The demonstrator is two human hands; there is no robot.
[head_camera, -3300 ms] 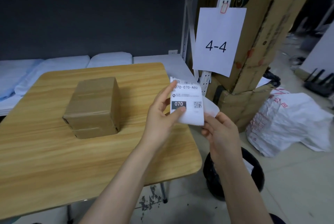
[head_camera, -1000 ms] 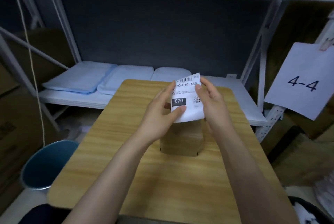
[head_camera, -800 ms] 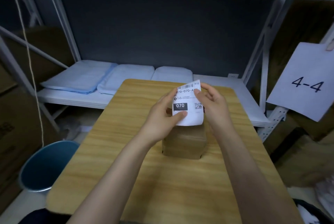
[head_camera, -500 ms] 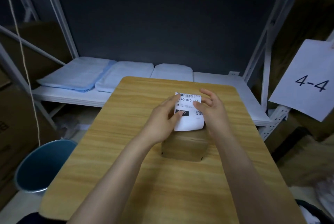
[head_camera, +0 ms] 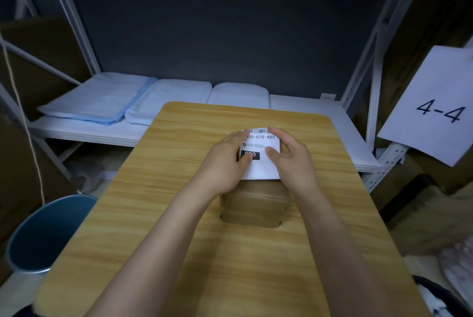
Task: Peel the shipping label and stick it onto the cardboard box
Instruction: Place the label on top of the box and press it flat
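The brown cardboard box stands in the middle of the wooden table. The white shipping label, printed with a barcode and "070-070-A80", lies flat on the box's top. My left hand holds the label's left edge, its thumb lying over the black "070" patch. My right hand rests on the label's right side with fingers spread, the index finger at the top edge and the thumb on the printed face. The hands hide both side edges of the label and the box's top.
A blue bin stands on the floor left of the table. Behind the table a white metal shelf carries folded pale cloths. A paper sign "4-4" hangs at the right, with cardboard cartons behind and below it.
The label was held upright in front of me; it has come down and now lies flat on the box's top. Both hands dropped with it, and the right thumb now rests on its face.
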